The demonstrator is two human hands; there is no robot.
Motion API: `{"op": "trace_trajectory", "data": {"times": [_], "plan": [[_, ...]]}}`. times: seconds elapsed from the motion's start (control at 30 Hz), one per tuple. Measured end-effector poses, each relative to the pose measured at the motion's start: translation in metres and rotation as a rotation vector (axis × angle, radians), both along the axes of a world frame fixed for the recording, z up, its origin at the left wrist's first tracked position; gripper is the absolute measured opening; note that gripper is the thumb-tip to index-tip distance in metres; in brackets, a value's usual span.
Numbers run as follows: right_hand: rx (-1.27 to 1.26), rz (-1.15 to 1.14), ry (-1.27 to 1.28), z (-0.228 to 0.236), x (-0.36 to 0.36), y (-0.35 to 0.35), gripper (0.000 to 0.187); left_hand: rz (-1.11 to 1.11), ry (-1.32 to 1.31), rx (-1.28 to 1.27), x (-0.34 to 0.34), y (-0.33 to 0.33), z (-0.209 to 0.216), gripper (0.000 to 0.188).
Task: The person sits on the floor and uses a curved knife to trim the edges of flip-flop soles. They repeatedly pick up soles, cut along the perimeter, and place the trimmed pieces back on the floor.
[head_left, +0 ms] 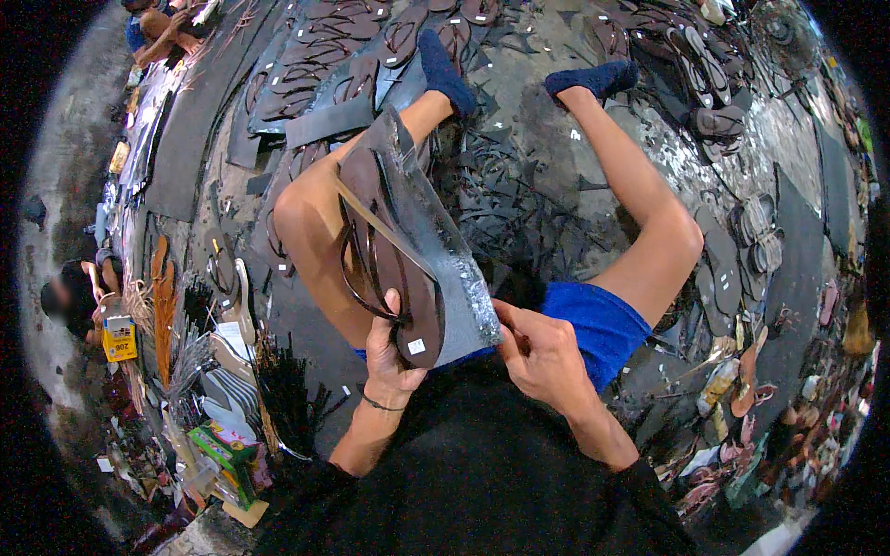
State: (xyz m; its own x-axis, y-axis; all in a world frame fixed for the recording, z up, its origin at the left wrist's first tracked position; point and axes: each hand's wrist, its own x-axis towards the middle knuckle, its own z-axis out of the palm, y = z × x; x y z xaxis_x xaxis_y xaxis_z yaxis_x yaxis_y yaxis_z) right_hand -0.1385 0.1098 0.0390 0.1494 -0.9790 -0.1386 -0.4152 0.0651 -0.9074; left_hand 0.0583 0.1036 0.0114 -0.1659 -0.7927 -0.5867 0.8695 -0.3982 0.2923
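Above my lap, my left hand [393,357] grips a dark brown flip-flop [419,295] by the end with a small white sticker, thumb on top near the glossy straps. Behind it shows another brown sole [363,174], partly covered. Along their right side lies a grey rubber sheet [461,326] with a rough, whitish edge, reaching up past the far end of the soles. My right hand [547,357] is closed at the sheet's near right edge, thumb and forefinger pinched against it. Whether those fingers also hold a small tool is hidden.
Many brown flip-flops [320,51] lie in rows ahead on the left, more [700,69] at far right. Dark rubber scraps [519,176] cover the floor between my legs. A yellow box [120,339] and a green box [225,452] are left. Another person [79,292] sits at far left.
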Motion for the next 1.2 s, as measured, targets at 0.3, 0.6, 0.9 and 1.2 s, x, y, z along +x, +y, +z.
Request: {"op": "trace_trajectory", "data": {"times": [0.3, 0.6, 0.9, 1.2], "plan": [[0.089, -0.036, 0.005, -0.057, 0.032, -0.053, 0.044, 0.071, 0.155, -0.061, -0.008, 0.006, 0.002, 0.037], [-0.272, -0.203, -0.017, -0.105, 0.066, -0.163, 0.032, -0.016, -0.412, 0.061, -0.005, 0.032, -0.013, 0.039], [0.143, -0.044, -0.491, -0.024, 0.034, -0.092, 0.026, -0.358, -0.674, -0.421, 0.020, -0.038, 0.036, 0.038], [-0.276, -0.008, -0.046, -0.023, -0.020, 0.007, 0.034, -0.299, -0.855, -0.270, 0.055, -0.077, 0.076, 0.028]]}}
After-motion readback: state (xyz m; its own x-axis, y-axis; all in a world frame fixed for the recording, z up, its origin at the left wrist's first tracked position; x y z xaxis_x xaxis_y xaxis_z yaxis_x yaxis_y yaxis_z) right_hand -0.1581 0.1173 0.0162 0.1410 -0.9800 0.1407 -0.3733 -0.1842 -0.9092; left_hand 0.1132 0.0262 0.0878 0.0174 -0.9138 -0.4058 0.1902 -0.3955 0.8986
